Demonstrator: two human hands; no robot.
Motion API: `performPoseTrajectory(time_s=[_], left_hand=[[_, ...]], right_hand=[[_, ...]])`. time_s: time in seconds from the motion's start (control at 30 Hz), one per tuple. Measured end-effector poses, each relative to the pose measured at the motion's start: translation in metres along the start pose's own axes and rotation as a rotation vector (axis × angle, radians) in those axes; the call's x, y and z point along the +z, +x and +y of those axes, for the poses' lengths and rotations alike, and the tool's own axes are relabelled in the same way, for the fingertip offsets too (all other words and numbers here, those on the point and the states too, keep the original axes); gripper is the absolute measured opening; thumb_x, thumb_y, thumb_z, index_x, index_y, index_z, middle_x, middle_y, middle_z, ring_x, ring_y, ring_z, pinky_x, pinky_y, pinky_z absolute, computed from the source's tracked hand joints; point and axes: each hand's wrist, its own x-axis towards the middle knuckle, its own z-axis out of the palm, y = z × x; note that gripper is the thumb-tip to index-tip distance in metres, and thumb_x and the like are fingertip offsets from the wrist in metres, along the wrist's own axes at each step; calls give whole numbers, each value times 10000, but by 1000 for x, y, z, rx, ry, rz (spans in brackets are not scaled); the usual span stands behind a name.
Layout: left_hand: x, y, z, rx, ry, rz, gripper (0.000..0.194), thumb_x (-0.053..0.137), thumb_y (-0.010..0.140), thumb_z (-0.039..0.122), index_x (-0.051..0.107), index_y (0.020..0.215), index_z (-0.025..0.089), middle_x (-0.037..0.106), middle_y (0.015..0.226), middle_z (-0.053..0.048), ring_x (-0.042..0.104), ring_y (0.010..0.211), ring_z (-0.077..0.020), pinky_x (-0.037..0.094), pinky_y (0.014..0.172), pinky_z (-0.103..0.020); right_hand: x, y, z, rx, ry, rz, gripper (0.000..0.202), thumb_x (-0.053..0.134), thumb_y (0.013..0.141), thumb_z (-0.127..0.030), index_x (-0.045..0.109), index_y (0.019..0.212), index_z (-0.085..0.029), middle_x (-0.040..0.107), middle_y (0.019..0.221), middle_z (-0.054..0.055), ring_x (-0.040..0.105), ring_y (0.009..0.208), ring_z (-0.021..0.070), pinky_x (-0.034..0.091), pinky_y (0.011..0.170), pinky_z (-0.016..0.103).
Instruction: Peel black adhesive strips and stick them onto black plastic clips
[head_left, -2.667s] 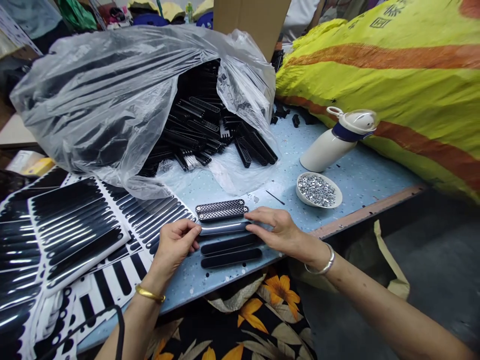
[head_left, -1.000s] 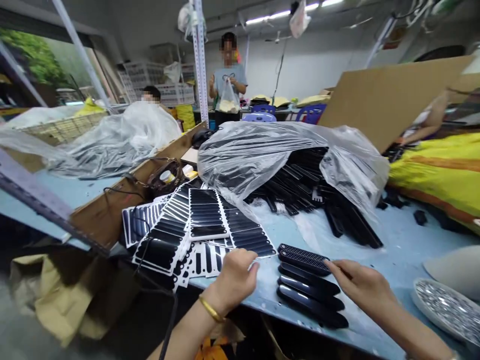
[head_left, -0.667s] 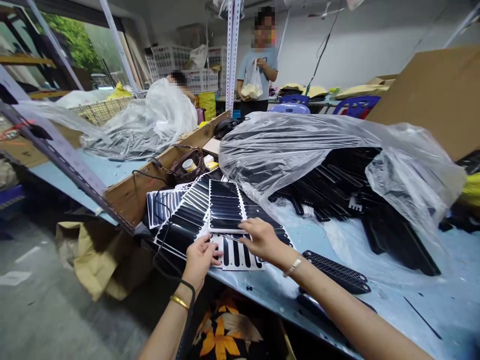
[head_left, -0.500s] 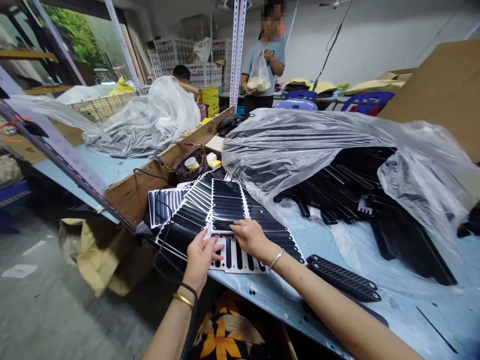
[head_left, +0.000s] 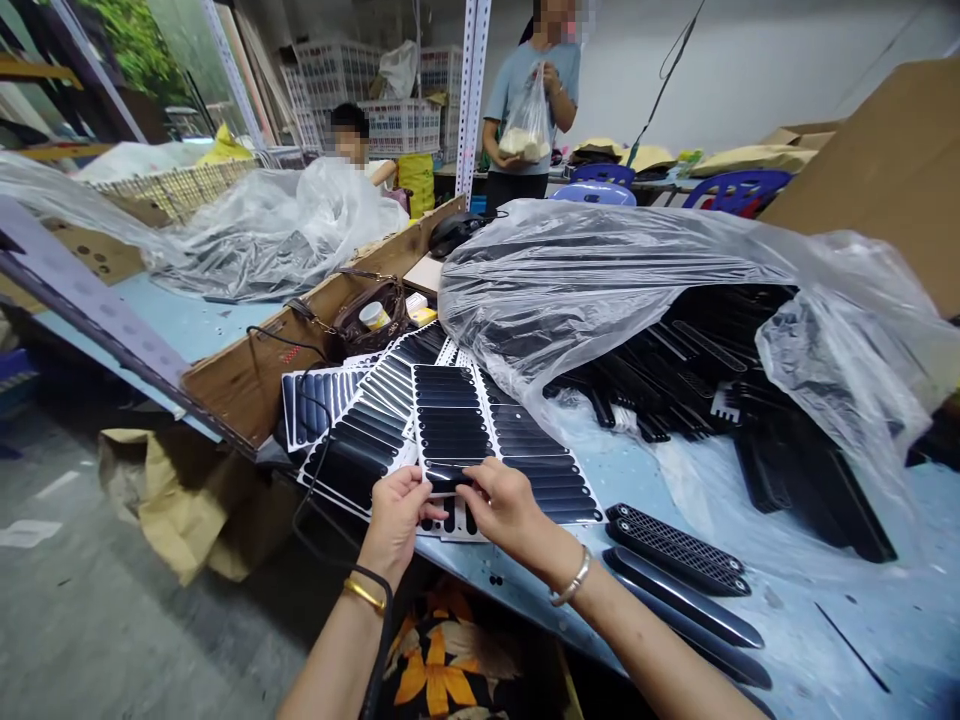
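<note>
A white-edged sheet of black strips lies on top of a fanned pile of similar sheets. My left hand pinches its lower left corner between thumb and fingers. At the sheet's lower edge, my right hand has its fingertips closed on the bottom strip; whether that strip is lifted from the backing I cannot tell. Right of my right wrist lie a black part with a crosshatched face and smooth black pieces.
Clear plastic sheeting partly covers a heap of black parts. A brown bag stands behind the sheets beside a cardboard edge. A black cord runs past my left hand. Two people are in the background, one holding a plastic bag.
My left hand has closed on the sheet's lower left corner. My right hand has shifted slightly down along the bottom edge. More smooth black pieces show at the right as my forearm moved.
</note>
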Motion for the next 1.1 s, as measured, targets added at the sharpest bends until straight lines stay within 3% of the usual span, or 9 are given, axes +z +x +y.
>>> performPoseTrajectory(time_s=[0.07,0.2,0.3,0.57,0.67,0.73,0.83,0.93,1.1], left_hand=[[0,0,-1,-2,8,-2,238,802,536,271,672,657,112,659,571,0,588,444,-104,528,443,-216],[0,3,-1,10,22,-24,169,783,504,201,636,540,126,583,477,40,544,434,-82,491,469,-190],[2,5,3,18,38,-74,143,784,509,197,668,524,113,592,481,24,553,477,-87,474,497,-178],[6,13,2,-2,30,-147,243,858,524,277,673,559,124,655,543,-9,623,534,-138,556,588,-255],[1,21,-6,3,46,-99,306,866,522,345,651,585,136,657,564,-4,636,540,-148,573,584,-272],[-5,28,-11,21,159,-32,348,856,518,406,651,627,146,643,542,10,595,457,-132,524,472,-240],[-10,39,-16,65,434,25,426,799,519,536,628,652,169,617,468,11,504,338,-126,374,324,-213],[-11,41,-18,143,658,57,425,655,628,615,585,681,199,570,389,16,459,298,-142,313,312,-220],[-18,33,-9,376,1006,165,421,502,728,483,625,1018,204,647,518,5,599,414,-232,449,444,-317]], right_hand=[[10,7,-7,92,95,-56,60,672,804,-217,675,769,-168,635,711,43,584,641,168,441,613,271],[21,17,-13,211,171,-97,305,769,745,-397,577,655,-176,555,559,-30,501,493,109,343,450,204],[20,19,-12,292,209,-108,382,777,724,-449,518,622,-187,500,507,-59,446,442,87,279,406,189],[18,24,-8,345,283,-94,292,747,749,-308,534,598,-177,500,532,-57,442,514,91,286,453,192],[19,26,-8,358,318,-66,189,656,782,-214,569,620,-173,526,527,-50,490,506,101,327,458,194],[11,24,-5,374,337,-31,176,571,788,-159,570,613,-175,531,503,-45,522,477,109,354,450,197],[-21,10,6,390,342,67,185,537,763,-172,558,579,-184,540,481,-31,547,462,122,375,450,209],[-75,-29,25,407,330,202,214,555,762,-300,561,576,-195,567,497,-13,563,482,134,406,471,225],[-167,-132,51,608,365,634,430,648,707,-621,636,636,-197,546,430,-23,523,351,143,431,369,242]])
